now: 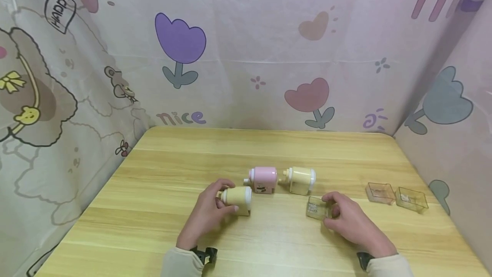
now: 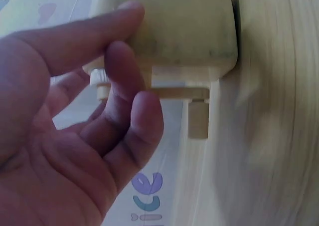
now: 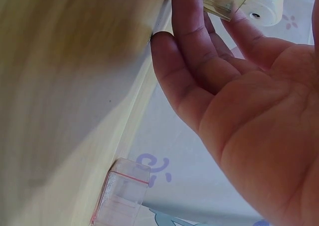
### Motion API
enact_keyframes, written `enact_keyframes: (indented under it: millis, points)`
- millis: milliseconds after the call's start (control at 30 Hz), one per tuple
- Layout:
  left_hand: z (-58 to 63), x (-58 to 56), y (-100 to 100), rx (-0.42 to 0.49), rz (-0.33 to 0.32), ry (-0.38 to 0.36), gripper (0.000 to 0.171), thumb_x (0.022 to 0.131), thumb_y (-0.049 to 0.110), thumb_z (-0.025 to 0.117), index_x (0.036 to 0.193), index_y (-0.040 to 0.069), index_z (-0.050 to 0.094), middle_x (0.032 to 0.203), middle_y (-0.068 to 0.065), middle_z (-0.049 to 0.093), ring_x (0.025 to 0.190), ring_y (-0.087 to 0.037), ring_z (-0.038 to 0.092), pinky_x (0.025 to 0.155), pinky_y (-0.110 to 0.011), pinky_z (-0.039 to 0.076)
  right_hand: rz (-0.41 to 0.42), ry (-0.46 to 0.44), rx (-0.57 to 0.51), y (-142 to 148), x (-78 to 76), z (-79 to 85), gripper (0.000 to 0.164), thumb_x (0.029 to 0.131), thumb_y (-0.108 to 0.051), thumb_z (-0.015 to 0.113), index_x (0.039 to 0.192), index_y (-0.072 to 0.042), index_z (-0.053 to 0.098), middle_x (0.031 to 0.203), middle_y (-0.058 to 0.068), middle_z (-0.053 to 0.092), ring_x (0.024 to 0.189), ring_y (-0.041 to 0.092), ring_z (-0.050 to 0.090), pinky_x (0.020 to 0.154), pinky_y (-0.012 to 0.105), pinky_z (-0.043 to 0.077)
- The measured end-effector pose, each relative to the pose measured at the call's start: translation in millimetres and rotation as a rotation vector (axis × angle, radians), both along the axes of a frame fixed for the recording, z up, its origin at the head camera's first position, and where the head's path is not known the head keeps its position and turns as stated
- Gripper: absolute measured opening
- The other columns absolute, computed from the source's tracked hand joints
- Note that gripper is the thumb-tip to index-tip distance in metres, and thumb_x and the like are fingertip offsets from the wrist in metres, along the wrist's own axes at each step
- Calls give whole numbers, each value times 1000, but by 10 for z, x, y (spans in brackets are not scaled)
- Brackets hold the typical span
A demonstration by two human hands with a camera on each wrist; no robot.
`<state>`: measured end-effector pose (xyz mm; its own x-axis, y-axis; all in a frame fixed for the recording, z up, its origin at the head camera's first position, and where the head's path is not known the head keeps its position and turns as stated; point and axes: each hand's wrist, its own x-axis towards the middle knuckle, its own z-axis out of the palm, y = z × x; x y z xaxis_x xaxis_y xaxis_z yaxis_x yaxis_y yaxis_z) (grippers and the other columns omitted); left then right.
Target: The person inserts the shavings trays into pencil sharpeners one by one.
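My left hand grips a yellow crank pencil sharpener by its sides, thumb near me and fingers round the crank end. In the left wrist view the sharpener's crank handle sticks out below its body, beyond my curled fingertips. On the right, my right hand pinches the end of a see-through yellowish shavings drawer between thumb and fingers, low over the table. Behind the hands stand a pink crank sharpener and a second yellow one, side by side with their cranks to the left.
Two more see-through drawers lie at the table's right side: a pinkish one and a yellowish one. Printed cloth hangs behind the wooden table and along both its sides.
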<state>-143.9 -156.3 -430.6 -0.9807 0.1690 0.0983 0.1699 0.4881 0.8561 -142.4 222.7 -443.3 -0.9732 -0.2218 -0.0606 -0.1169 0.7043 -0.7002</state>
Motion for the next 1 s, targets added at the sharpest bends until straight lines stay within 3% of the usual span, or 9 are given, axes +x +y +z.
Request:
enact_keyframes:
  millis: [133, 400, 700, 1000]
  points:
    - [-11, 7, 41, 27, -60, 5, 55, 73, 13, 80, 120, 21, 53, 121, -11, 52, 70, -17, 58, 59, -32, 53, 1, 1, -5, -9, -6, 0, 55, 73, -15, 75, 122, -7, 52, 99, 5, 56, 81, 17, 53, 63, 29, 47]
    - [-8, 15, 104, 8, -49, 19, 56, 73, 14, 79, 122, 20, 53, 120, -11, 53, 69, -17, 58, 58, -31, 53, -3, 5, -8, -14, -14, -5, 55, 72, -15, 75, 122, -7, 53, 98, 4, 56, 80, 17, 52, 62, 29, 47]
    - [-31, 28, 123, 1, -109, 0, 56, 78, 15, 76, 126, 21, 48, 127, -13, 53, 70, -15, 60, 60, -31, 53, -4, 28, 32, -22, -12, -14, 55, 71, -19, 78, 120, -9, 54, 111, 4, 56, 92, 16, 53, 71, 30, 49]
    - [-64, 25, 143, 2, -132, 40, 50, 82, 14, 73, 125, 23, 48, 123, -12, 57, 69, -13, 60, 62, -30, 52, 8, 30, 30, -61, 9, -10, 56, 70, -19, 79, 119, -10, 55, 108, 2, 56, 91, 15, 52, 72, 30, 49]
